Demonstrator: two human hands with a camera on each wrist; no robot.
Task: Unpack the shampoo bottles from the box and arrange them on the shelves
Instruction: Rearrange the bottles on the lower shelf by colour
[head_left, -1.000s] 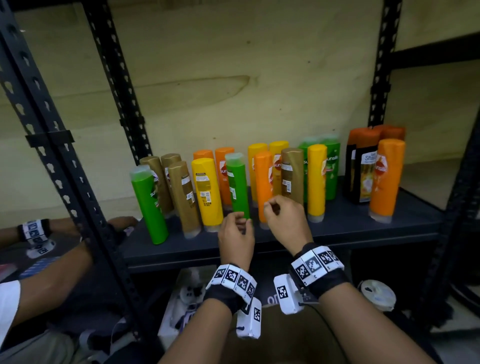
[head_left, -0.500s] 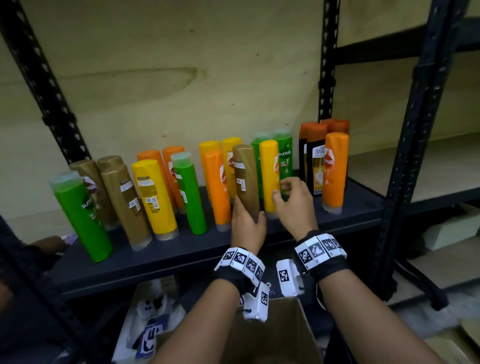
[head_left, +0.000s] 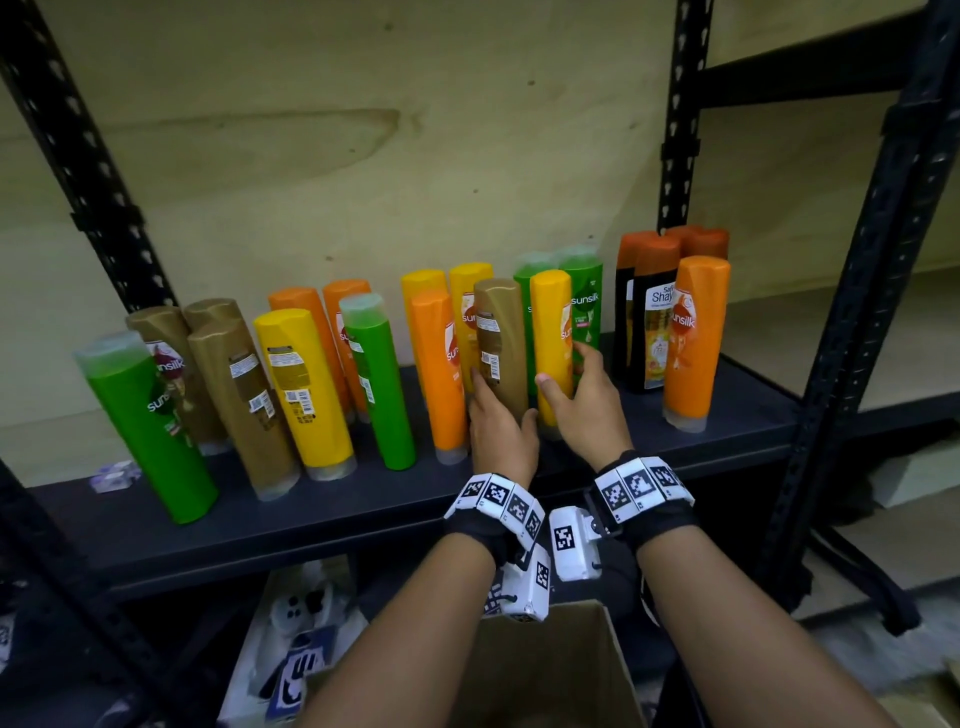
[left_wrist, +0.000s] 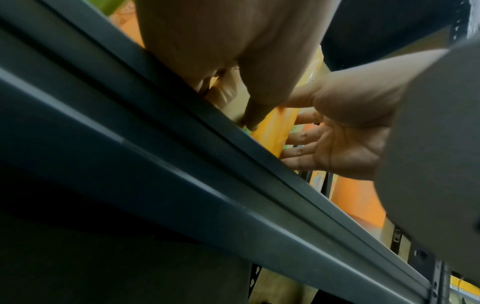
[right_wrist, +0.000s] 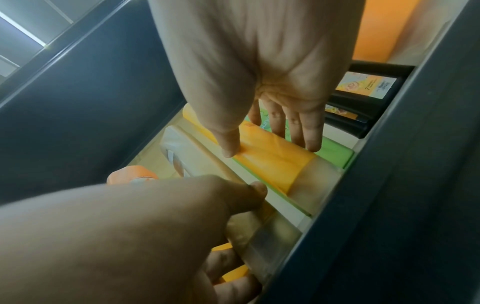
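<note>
Several shampoo bottles stand in a crowded row on the dark shelf: green, brown, yellow, orange and black ones. My left hand grips the lower part of a brown bottle, its thumb on one side and the fingers beneath. My right hand holds the neighbouring yellow bottle between thumb and fingers. Both bottles stand on the shelf with their clear caps down. In the left wrist view the yellow bottle shows between both hands. An open cardboard box sits below my forearms.
Black perforated uprights frame the shelf, and one stands at the front right. Black and orange bottles stand just right of my right hand. A plastic bag of items lies under the shelf. Bare shelf surface shows at the right end.
Both hands have moved right along the row from the orange bottle; the left has taken hold of the brown bottle and the right the yellow one. My view has swung right and closer.
</note>
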